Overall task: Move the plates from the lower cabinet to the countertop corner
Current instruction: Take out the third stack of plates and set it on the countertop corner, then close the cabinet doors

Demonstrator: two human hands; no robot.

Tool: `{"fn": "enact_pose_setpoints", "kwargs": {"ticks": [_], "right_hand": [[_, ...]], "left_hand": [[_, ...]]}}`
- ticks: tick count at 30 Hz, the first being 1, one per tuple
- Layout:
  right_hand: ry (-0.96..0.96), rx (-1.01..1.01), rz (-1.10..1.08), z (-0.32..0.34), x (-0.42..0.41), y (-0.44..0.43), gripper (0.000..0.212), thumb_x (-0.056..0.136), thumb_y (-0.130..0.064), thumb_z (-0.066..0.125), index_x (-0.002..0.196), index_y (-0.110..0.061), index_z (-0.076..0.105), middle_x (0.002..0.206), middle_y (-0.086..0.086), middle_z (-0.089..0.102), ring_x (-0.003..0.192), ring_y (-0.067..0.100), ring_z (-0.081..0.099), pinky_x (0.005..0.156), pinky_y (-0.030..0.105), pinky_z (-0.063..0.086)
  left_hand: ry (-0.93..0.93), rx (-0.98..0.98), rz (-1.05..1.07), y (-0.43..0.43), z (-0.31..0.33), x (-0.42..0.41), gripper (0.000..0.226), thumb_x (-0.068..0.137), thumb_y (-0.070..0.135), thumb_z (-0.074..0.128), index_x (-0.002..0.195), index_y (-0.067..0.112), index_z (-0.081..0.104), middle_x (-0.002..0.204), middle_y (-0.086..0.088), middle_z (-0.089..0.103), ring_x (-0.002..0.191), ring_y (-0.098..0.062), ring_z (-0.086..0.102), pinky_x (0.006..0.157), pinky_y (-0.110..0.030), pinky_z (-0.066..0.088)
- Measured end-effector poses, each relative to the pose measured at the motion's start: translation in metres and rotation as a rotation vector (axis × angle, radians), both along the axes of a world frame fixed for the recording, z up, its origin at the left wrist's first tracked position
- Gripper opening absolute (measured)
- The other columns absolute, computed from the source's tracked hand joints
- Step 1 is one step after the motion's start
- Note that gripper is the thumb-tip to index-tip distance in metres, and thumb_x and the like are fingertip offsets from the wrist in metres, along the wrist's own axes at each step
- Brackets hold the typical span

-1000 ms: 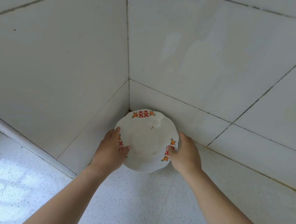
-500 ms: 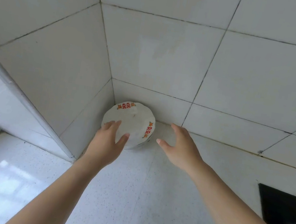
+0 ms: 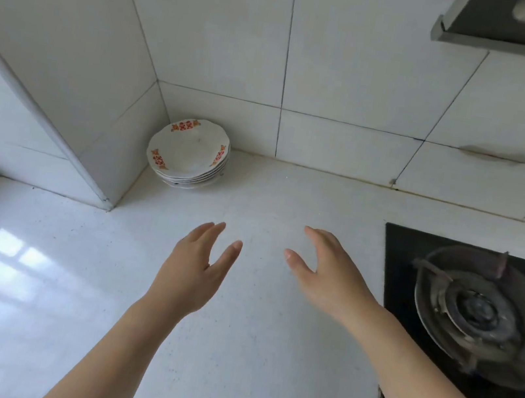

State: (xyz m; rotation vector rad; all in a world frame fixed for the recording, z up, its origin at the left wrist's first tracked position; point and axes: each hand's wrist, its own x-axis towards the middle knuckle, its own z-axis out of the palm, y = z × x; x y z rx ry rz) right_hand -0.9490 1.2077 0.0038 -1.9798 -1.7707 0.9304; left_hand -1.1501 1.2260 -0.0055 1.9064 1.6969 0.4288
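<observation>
A stack of several white plates (image 3: 188, 152) with red and orange rim patterns stands in the tiled corner of the white speckled countertop (image 3: 256, 318). Both my hands hover over the counter, well in front of the stack and apart from it. My left hand (image 3: 196, 269) has straight, relaxed fingers and holds nothing. My right hand (image 3: 328, 274) is likewise spread and holds nothing. The lower cabinet is out of view.
A black gas hob with a metal burner (image 3: 470, 311) sits at the right. A range hood (image 3: 522, 26) hangs at the top right. A tiled wall column (image 3: 65, 92) juts out at the left of the corner.
A second ago both hands held the top plate's rim on the stack. They let go and drew back toward me, and the view pulled away from the corner.
</observation>
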Motion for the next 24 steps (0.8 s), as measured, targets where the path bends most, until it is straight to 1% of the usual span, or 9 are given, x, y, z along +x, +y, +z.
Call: {"fn": "enact_pose_setpoints", "kwargs": {"ticks": [3,6,8,11,15,18,20,24], "right_hand": [[-0.001,-0.023,0.046,-0.007,0.025,-0.040,0.065,0.094,-0.049,0.037,0.148,-0.019,0.017,0.156,-0.005,0.017,0.141,0.014,0.022,0.112,0.028,0.023],[-0.032,-0.032,0.083,-0.013,0.046,-0.074,0.064,0.095,-0.048,0.037,0.148,-0.018,0.017,0.155,-0.005,0.016,0.141,0.015,0.022,0.112,0.031,0.026],[-0.045,-0.028,0.072,-0.014,0.059,-0.095,0.064,0.095,-0.048,0.038,0.148,-0.019,0.018,0.155,-0.005,0.016,0.140,0.016,0.023,0.112,0.034,0.028],[-0.055,-0.041,0.024,-0.012,0.078,-0.131,0.064,0.094,-0.048,0.039,0.147,-0.019,0.018,0.156,-0.005,0.015,0.141,0.017,0.021,0.113,0.036,0.027],[-0.053,-0.040,-0.104,-0.007,0.096,-0.183,0.066,0.093,-0.049,0.042,0.148,-0.021,0.018,0.155,-0.008,0.012,0.141,0.015,0.021,0.110,0.032,0.027],[-0.065,-0.007,-0.263,-0.005,0.100,-0.224,0.065,0.093,-0.047,0.044,0.148,-0.021,0.020,0.154,-0.009,0.015,0.138,0.014,0.026,0.107,0.031,0.031],[-0.078,0.021,-0.367,-0.003,0.096,-0.251,0.065,0.093,-0.046,0.045,0.147,-0.021,0.022,0.153,-0.008,0.018,0.135,0.013,0.031,0.105,0.029,0.033],[-0.082,0.013,-0.514,-0.002,0.077,-0.307,0.063,0.093,-0.045,0.045,0.147,-0.020,0.023,0.153,-0.007,0.020,0.137,0.010,0.028,0.106,0.024,0.028]], "left_hand": [[0.031,-0.018,-0.021,-0.036,-0.002,0.026,0.077,0.080,0.067,0.024,0.143,0.024,0.033,0.150,0.003,0.033,0.139,-0.016,0.028,0.111,-0.032,0.026],[0.093,-0.019,-0.068,-0.067,-0.005,0.051,0.072,0.084,0.064,0.027,0.144,0.024,0.032,0.151,0.003,0.031,0.140,-0.016,0.027,0.113,-0.034,0.026],[0.107,-0.027,-0.114,-0.084,-0.003,0.068,0.068,0.086,0.061,0.029,0.144,0.025,0.031,0.152,0.003,0.030,0.140,-0.016,0.026,0.113,-0.035,0.026],[0.087,-0.029,-0.206,-0.109,0.003,0.091,0.071,0.084,0.063,0.026,0.143,0.026,0.031,0.152,0.005,0.030,0.140,-0.015,0.027,0.113,-0.039,0.030],[0.032,-0.011,-0.333,-0.138,0.011,0.117,0.070,0.081,0.064,0.027,0.141,0.029,0.034,0.150,0.009,0.032,0.137,-0.014,0.032,0.108,-0.035,0.036],[-0.002,-0.009,-0.451,-0.157,0.009,0.131,0.064,0.084,0.061,0.031,0.139,0.030,0.036,0.149,0.009,0.034,0.130,-0.015,0.041,0.098,-0.027,0.040],[-0.003,0.001,-0.550,-0.169,0.008,0.136,0.058,0.088,0.057,0.035,0.139,0.030,0.037,0.148,0.009,0.035,0.125,-0.015,0.046,0.091,-0.022,0.037],[-0.024,-0.015,-0.722,-0.193,0.005,0.137,0.055,0.089,0.055,0.037,0.138,0.030,0.039,0.146,0.009,0.038,0.116,-0.016,0.052,0.094,-0.025,0.039]]}}
